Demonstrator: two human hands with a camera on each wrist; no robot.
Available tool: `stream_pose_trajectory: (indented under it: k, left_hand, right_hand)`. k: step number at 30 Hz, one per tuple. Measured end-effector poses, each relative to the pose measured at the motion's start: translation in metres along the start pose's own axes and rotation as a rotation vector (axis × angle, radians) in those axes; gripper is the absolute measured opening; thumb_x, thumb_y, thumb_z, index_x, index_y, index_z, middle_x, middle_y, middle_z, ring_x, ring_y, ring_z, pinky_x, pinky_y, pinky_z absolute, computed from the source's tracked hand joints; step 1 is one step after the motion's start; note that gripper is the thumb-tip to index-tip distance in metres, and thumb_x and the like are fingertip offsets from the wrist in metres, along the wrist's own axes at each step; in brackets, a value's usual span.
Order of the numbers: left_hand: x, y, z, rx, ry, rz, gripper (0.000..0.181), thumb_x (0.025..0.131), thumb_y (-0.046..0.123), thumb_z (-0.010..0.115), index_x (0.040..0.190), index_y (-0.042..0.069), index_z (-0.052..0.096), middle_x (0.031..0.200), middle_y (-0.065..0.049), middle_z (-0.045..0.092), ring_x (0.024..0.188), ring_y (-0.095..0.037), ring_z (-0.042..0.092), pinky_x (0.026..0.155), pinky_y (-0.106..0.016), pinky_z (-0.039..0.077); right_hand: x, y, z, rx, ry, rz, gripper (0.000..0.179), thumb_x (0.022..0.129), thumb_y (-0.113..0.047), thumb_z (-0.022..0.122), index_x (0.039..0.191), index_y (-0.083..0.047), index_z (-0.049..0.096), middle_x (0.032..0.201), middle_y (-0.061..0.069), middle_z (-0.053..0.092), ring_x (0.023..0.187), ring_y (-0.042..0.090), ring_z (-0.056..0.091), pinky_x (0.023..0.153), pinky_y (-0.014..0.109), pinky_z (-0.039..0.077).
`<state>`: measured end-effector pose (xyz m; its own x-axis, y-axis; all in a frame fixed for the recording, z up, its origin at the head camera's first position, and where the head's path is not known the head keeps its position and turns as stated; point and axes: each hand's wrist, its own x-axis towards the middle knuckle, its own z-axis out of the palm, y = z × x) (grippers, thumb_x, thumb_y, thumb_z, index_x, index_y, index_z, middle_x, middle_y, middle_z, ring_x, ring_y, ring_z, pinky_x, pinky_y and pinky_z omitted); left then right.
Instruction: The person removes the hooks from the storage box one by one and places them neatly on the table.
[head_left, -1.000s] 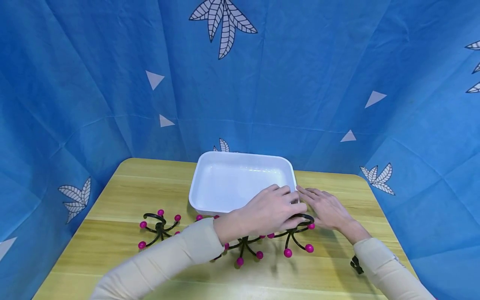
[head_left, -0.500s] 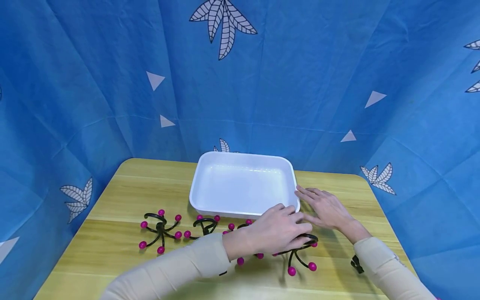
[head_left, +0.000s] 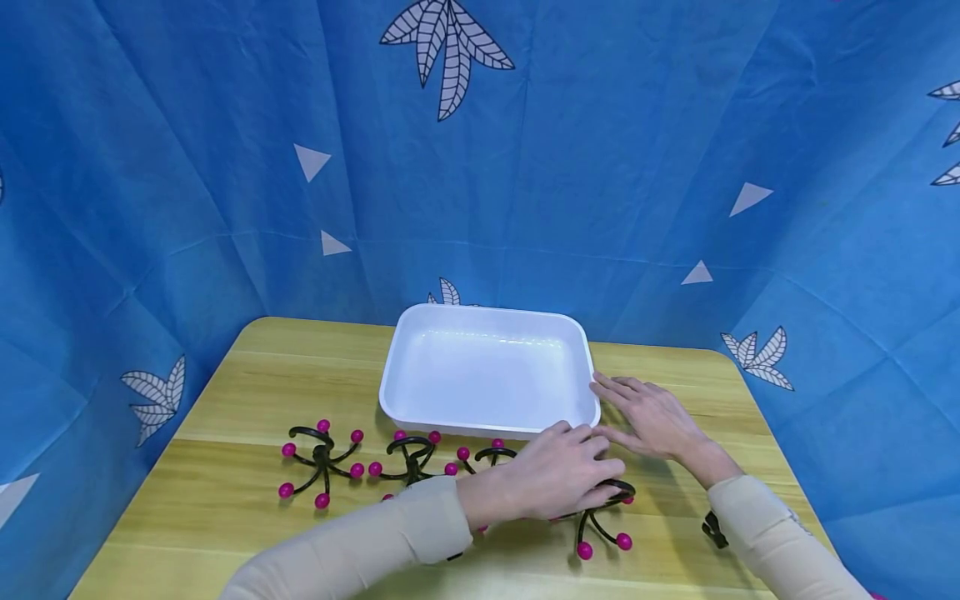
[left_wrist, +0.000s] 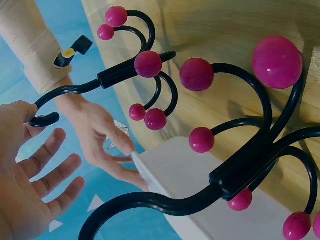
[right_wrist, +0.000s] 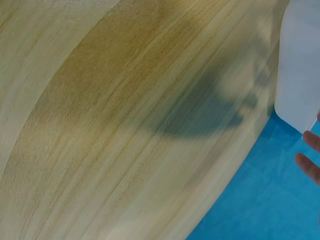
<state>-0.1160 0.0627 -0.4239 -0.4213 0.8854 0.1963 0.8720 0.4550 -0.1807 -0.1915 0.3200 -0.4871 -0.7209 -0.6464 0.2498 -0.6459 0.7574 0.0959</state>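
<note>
My left hand (head_left: pixel 558 475) pinches the curved top of a black multi-arm hook with pink ball tips (left_wrist: pixel 120 72), at the right end of the row. The left wrist view shows thumb and forefinger at the curve, other fingers loosely spread. That hook stands low over the tabletop, arms pointing down. My right hand (head_left: pixel 648 417) rests its extended fingers on the right side of a white rectangular tray (head_left: pixel 487 375). In the right wrist view only two fingertips (right_wrist: pixel 311 142) show, beside the tray's corner.
Similar hooks stand to the left: one at the far left (head_left: pixel 321 454), a second (head_left: pixel 412 467) and a third (head_left: pixel 495 454) partly behind my left hand. A small black device (head_left: pixel 712 529) sits by the right sleeve. Blue patterned cloth (head_left: pixel 480 183) encloses the wooden table (head_left: pixel 300 367).
My left hand has moved the pinched hook toward the table's near edge and slightly right, away from the tray. The right hand has stayed at the tray.
</note>
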Motion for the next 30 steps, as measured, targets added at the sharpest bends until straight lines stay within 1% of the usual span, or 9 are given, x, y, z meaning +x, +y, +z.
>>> stream_pose_trajectory:
  k: [6,9,13,20,26,30]
  left_hand:
    - [-0.001,0.001,0.008,0.024,-0.003,0.004,0.030,0.111,0.052,0.044,0.122,0.037,0.067,0.116,0.014,0.072,0.113,-0.007,0.068,0.090,-0.026,0.057]
    - [-0.002,0.001,0.010,0.027,0.009,0.000,0.030,0.111,0.053,0.045,0.121,0.037,0.068,0.116,0.014,0.072,0.113,-0.007,0.069,0.090,-0.026,0.057]
    - [-0.002,0.000,0.011,0.033,0.021,-0.004,0.031,0.111,0.053,0.045,0.122,0.037,0.068,0.116,0.013,0.073,0.113,-0.008,0.070,0.090,-0.026,0.058]
    - [-0.003,-0.001,0.013,0.021,0.020,-0.016,0.032,0.111,0.053,0.043,0.122,0.036,0.068,0.116,0.013,0.073,0.111,-0.007,0.070,0.088,-0.026,0.057]
    - [-0.006,-0.004,0.012,-0.008,0.007,-0.058,0.040,0.110,0.059,0.040,0.122,0.033,0.069,0.117,0.013,0.073,0.107,-0.008,0.069,0.091,-0.027,0.057]
    - [-0.014,-0.011,0.007,-0.044,-0.010,-0.100,0.049,0.109,0.064,0.038,0.125,0.029,0.068,0.118,0.011,0.073,0.106,-0.009,0.068,0.092,-0.027,0.057]
  right_hand:
    - [0.001,-0.002,0.000,0.010,-0.015,0.021,0.074,0.093,-0.057,0.072,0.152,-0.015,0.057,0.156,0.009,0.059,0.132,0.037,0.065,0.102,0.056,0.058]
    - [0.001,-0.002,0.000,0.013,-0.025,0.028,0.075,0.093,-0.058,0.072,0.153,-0.016,0.057,0.157,0.009,0.059,0.133,0.037,0.064,0.103,0.056,0.057]
    - [0.001,-0.002,0.001,0.007,-0.015,0.021,0.074,0.094,-0.059,0.071,0.152,-0.015,0.057,0.156,0.009,0.059,0.132,0.036,0.065,0.102,0.056,0.058]
    - [0.001,-0.002,0.002,0.004,-0.005,0.015,0.072,0.095,-0.058,0.069,0.151,-0.014,0.059,0.156,0.010,0.059,0.131,0.037,0.066,0.100,0.055,0.059]
    - [0.002,-0.002,0.000,0.007,-0.027,0.033,0.074,0.095,-0.057,0.070,0.153,-0.013,0.056,0.156,0.011,0.059,0.132,0.038,0.065,0.103,0.056,0.058]
    - [0.001,-0.001,-0.005,0.016,-0.026,0.070,0.076,0.092,-0.055,0.073,0.153,-0.013,0.055,0.156,0.012,0.058,0.133,0.040,0.064,0.104,0.058,0.056]
